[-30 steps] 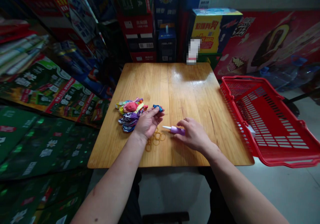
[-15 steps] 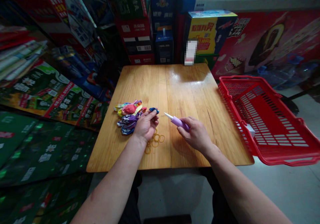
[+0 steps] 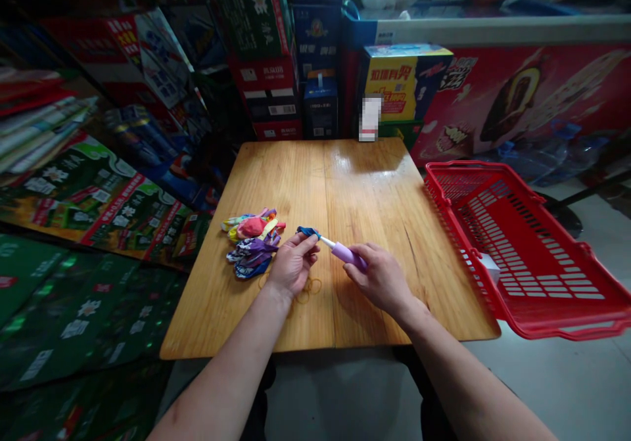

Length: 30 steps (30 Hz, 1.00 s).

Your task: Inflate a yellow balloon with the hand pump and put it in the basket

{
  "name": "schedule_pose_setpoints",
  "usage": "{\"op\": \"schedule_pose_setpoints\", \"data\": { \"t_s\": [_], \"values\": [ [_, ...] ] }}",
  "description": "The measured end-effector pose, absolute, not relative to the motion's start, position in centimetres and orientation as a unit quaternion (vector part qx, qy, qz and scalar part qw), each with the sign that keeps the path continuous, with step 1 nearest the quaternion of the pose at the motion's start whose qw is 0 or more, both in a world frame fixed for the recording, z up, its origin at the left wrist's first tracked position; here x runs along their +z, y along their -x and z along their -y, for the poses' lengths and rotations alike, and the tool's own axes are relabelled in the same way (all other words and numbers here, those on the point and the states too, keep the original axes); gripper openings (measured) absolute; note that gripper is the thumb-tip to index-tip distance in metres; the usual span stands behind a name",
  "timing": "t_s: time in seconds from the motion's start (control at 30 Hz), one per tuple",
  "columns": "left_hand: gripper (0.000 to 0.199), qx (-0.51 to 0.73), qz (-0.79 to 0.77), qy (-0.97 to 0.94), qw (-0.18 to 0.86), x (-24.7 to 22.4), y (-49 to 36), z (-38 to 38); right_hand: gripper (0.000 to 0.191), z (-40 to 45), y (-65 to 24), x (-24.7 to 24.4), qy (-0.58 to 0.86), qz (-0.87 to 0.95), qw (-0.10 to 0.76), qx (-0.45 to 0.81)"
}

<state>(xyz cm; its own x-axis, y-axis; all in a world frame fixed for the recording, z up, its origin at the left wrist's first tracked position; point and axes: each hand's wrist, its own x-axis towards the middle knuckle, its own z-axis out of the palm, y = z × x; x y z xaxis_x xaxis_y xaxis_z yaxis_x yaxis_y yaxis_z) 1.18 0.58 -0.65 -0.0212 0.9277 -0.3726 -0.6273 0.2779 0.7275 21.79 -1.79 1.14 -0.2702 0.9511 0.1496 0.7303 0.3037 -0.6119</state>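
Observation:
My left hand (image 3: 294,261) pinches a limp blue balloon (image 3: 307,231) between thumb and fingers, just above the wooden table. In my right hand (image 3: 378,274) is a small purple balloon pump (image 3: 349,255), closed in the fingers. Its white tapered nozzle (image 3: 326,241) points left and meets the mouth of the blue balloon; how far in it sits I cannot tell. Left of my left hand lies a pile of uninflated balloons (image 3: 253,238) in pink, yellow, purple and blue. Several yellow-brown rubber bands (image 3: 309,290) lie beside and partly behind that hand.
The wooden table (image 3: 367,194) stands before me. A red plastic basket (image 3: 507,326) with a small white box (image 3: 490,267) in it is to the right. Stacked cartons (image 3: 272,79) and a yellow box (image 3: 389,79) stand behind the table, and green cartons (image 3: 89,309) on the left.
The pump's nozzle and the blue balloon have come together; a gap stood between them before. The view has tilted up slightly, so everything sits lower in the picture.

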Motion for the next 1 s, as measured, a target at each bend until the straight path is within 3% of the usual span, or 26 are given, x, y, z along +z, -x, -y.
{"op": "schedule_pose_setpoints", "data": {
  "t_s": [0.23,0.53,0.73,1.0],
  "values": [
    [0.029,0.571,-0.438,-0.195,0.667,-0.4,-1.7,-0.4,0.016,1.9,-21.2,2.0,0.549,0.766,0.240,0.232],
    [0.032,0.564,-0.435,-0.194,0.674,-0.5,-1.4,-0.3,0.029,1.9,-20.6,2.6,0.507,0.761,0.252,0.316],
    [0.031,0.565,-0.432,-0.187,0.678,-0.7,-1.1,-0.1,0.014,1.8,-20.6,1.7,0.548,0.741,0.262,0.286],
    [0.031,0.557,-0.412,-0.181,0.698,-0.4,-0.5,-0.1,0.014,1.7,-20.9,1.4,0.515,0.751,0.321,0.261]
  ]
}}
